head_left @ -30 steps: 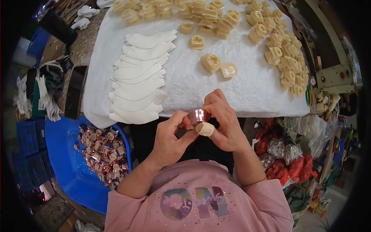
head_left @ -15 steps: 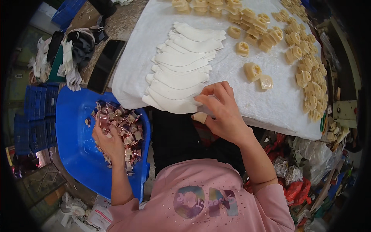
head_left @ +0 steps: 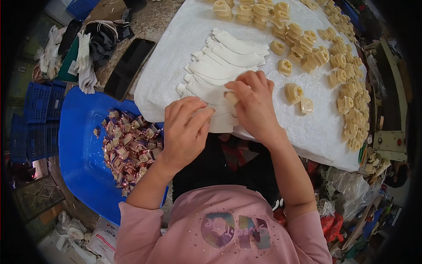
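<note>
Overlapping white curved strips, apparently paper or thin card, lie fanned down a white cloth. At the near end of the row my left hand has its thumb and fingers closed on a white strip that hangs over the cloth's front edge. Over the right ends of the strips is my right hand, its fingers bent and drawn together. Its thumb wears a tan cover; whatever sits between those fingertips is hidden. To the left, a blue tub holds many shiny pinkish pieces.
Many beige moulded pieces spread over the cloth-covered table, at its far side and right. A black phone lies left of the cloth, near piled gloves. Plastic bags lie at lower right.
My left hand has come out of the blue tub to the near strips. My right hand has moved up and over their right ends. The view has shifted slightly.
</note>
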The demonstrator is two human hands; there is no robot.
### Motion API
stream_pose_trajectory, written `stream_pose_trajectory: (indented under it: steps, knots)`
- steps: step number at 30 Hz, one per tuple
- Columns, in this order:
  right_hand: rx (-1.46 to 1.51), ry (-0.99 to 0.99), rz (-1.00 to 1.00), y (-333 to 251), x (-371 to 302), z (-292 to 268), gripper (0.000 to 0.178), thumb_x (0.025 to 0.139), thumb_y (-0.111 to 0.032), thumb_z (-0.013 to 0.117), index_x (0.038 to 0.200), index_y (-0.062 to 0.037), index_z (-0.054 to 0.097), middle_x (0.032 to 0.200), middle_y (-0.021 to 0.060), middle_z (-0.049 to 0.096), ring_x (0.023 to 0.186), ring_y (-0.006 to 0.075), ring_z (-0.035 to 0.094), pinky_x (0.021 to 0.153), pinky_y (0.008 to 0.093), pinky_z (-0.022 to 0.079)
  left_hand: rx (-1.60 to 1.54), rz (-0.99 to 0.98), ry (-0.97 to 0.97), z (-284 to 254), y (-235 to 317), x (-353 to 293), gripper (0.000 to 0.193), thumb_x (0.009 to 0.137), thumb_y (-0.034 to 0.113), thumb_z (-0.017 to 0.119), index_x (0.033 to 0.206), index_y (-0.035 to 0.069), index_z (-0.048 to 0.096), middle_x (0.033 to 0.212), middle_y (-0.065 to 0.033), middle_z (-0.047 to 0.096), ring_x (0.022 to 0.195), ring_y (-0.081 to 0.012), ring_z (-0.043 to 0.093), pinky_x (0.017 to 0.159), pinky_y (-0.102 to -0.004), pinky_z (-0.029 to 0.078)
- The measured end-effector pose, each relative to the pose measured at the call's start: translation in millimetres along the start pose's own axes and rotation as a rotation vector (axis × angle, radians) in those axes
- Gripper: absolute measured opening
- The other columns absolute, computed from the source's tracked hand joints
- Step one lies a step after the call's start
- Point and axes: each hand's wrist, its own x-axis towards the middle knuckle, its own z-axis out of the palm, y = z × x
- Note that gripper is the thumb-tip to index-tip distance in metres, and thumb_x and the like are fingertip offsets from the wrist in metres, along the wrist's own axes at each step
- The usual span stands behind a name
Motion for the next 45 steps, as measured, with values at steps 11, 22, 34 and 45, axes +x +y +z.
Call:
stream_pose_trajectory:
  steps: [11, 22, 34, 45]
  knots:
    - [-0.103, -0.171, 0.004, -12.5, 21.7, 28.1, 0.013, 0.064, 0.003, 0.059, 0.075, -0.0029, 0.058, 0.084, 0.0118, 0.051, 0.091, 0.0297, 0.045, 0.084, 0.045, 0.03, 0.081, -0.055, 0.137, 20.2, -14.1, -4.7, 0.026, 0.062, -0.009, 0.068, 0.085, 0.001, 0.061, 0.092, -0.0103, 0.061, 0.087, -0.0271, 0.06, 0.076, -0.034, 0.046]
    - [-0.03, -0.078, -0.089, -15.3, 34.7, 38.1, 0.016, 0.065, 0.0, 0.063, 0.08, -0.0048, 0.063, 0.086, 0.0078, 0.053, 0.094, 0.0275, 0.047, 0.086, 0.0452, 0.029, 0.03, -0.068, 0.139, 17.2, -17.5, -8.0, 0.023, 0.063, -0.008, 0.069, 0.084, 0.001, 0.062, 0.091, -0.0099, 0.062, 0.089, -0.0264, 0.061, 0.078, -0.0336, 0.047]
    - [0.224, 0.005, -0.137, -0.4, 16.1, 39.6, 0.028, 0.063, 0.008, 0.056, 0.087, -0.0069, 0.054, 0.086, 0.0091, 0.053, 0.092, 0.0292, 0.047, 0.087, 0.0405, 0.031, 0.036, -0.034, 0.131, 14.4, -19.1, -4.8, 0.022, 0.064, -0.008, 0.069, 0.083, 0.001, 0.062, 0.091, -0.0099, 0.062, 0.086, -0.0261, 0.061, 0.076, -0.0337, 0.048]
    - [0.713, 0.534, 0.183, 8.8, -42.5, -64.4, 0.026, 0.082, 0.002, 0.059, 0.106, 0.0002, 0.049, 0.1, 0.0099, 0.056, 0.087, 0.0168, 0.053, 0.08, 0.0298, 0.043, 0.041, -0.091, -0.106, -5.2, 14.9, 16.5, 0.032, 0.069, 0.0, 0.067, 0.101, 0.002, 0.061, 0.101, -0.0113, 0.061, 0.099, -0.0294, 0.058, 0.092, -0.0439, 0.038]
